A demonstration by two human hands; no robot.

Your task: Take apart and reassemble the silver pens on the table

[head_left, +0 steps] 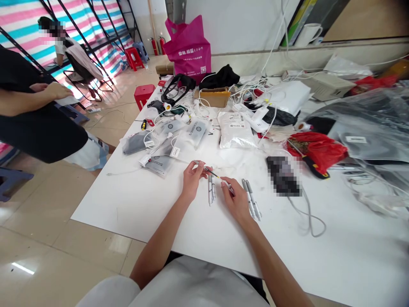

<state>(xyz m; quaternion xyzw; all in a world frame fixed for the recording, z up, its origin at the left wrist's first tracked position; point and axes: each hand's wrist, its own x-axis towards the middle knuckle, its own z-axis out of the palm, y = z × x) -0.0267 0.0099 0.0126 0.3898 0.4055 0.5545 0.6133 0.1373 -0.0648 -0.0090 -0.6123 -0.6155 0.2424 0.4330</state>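
Lightly pinched together, the fingers of the left hand [192, 178] grip one end of a thin black pen refill [212, 173], its other end showing a yellow section. The fingers of the right hand [235, 198] are closed around a silver-grey pen barrel [228, 187], mostly covered by them; whether the refill enters it is too small to tell. Both pieces are above the smooth white worktop [134, 209], close to a pair of slender white-and-grey pens [210, 192] lying between the hands, partly hidden. Just right of the right hand lie more such pens [252, 199]. Farther out are frosted plastic pouches [158, 164], a wrinkled white plastic parcel [236, 130], a crumpled red bag [315, 149] and a dark object [283, 175] whose pixelated surface cannot be made out. The left edge cuts off a standing person [35, 111].
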